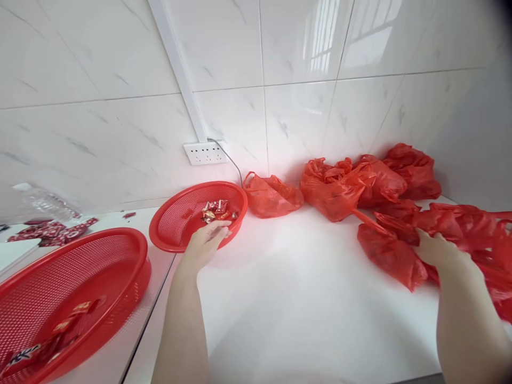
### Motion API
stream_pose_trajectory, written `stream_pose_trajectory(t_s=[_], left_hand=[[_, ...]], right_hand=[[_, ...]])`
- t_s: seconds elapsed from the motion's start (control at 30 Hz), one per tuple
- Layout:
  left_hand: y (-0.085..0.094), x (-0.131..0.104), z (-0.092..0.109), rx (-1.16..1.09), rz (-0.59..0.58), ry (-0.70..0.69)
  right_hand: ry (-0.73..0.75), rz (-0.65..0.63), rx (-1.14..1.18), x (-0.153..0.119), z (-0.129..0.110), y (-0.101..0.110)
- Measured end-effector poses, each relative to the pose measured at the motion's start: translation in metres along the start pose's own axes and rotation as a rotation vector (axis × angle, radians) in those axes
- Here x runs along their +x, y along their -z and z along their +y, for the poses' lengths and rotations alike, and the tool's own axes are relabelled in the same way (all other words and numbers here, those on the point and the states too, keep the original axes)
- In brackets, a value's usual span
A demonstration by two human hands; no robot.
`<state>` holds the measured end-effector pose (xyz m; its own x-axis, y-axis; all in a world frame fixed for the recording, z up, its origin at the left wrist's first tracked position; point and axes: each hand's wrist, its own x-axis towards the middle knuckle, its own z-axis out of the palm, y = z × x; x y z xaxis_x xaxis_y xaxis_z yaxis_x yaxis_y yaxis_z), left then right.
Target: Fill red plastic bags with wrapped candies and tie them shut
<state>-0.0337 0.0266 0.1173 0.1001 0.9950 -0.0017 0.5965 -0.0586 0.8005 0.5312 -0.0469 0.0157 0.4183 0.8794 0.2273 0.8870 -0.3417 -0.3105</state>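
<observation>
My left hand (pixel 208 238) is over the near rim of the smaller red plastic basket (pixel 172 216), its fingers stretched out and nothing seen in them. Small wrapped candies (pixel 216 209) lie inside that basket, just beyond my fingertips. On the right, my right hand (pixel 438 249) is closed on a thin red plastic bag (pixel 394 256), with the fingertips partly hidden in its folds. More crumpled red bags (pixel 472 234) lie around and beyond this hand.
A larger red basket (pixel 128 248) with a few wrapped snacks stands at front left. Behind it are red packets (pixel 60 232) and a clear plastic bottle (pixel 46 202). Filled red bags (pixel 332 186) line the tiled wall, below a socket strip (pixel 205 153) with a cable.
</observation>
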Motion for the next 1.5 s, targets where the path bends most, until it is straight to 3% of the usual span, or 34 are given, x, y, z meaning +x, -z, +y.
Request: stream_pose_trajectory(t_s=[0.07,0.1,0.17,0.3,0.4,0.57,0.7,0.87,1.03,1.17,1.33,1.5], left_hand=[[-0.001,-0.001,0.001,-0.001,-0.019,-0.010],[-0.002,-0.001,0.002,-0.003,-0.030,-0.012],[-0.003,-0.002,0.003,-0.005,-0.049,-0.012],[-0.002,-0.004,0.003,0.014,-0.072,0.000],[0.000,-0.006,0.002,0.036,-0.065,-0.004],[-0.001,-0.009,0.005,0.046,-0.057,-0.014],[-0.007,-0.010,0.008,0.043,-0.084,-0.056],[-0.026,-0.008,0.012,0.060,-0.138,-0.128],[-0.065,-0.004,0.016,0.193,-0.119,-0.224],[-0.089,-0.006,0.013,0.414,-0.185,-0.115],[-0.092,-0.007,0.001,0.512,-0.323,0.108],[-0.085,-0.007,0.000,0.499,-0.230,0.055]], right_hand=[[-0.235,0.097,-0.105,0.000,-0.019,-0.002],[-0.257,0.126,-0.127,-0.001,-0.037,0.001],[-0.106,0.166,-0.101,-0.001,-0.084,0.012],[0.372,0.017,0.163,0.016,-0.188,0.013],[0.575,-0.161,0.245,0.036,-0.250,-0.018],[0.562,-0.306,0.140,0.045,-0.310,-0.079],[0.551,-0.470,0.052,0.025,-0.327,-0.088],[0.677,-0.718,-0.026,-0.018,-0.332,-0.051],[0.699,-0.556,-0.002,-0.046,-0.337,-0.020],[0.578,-0.551,-0.084,-0.046,-0.332,-0.030],[0.564,-0.652,-0.121,-0.037,-0.323,-0.048],[0.583,-0.516,-0.046,-0.029,-0.319,-0.031]])
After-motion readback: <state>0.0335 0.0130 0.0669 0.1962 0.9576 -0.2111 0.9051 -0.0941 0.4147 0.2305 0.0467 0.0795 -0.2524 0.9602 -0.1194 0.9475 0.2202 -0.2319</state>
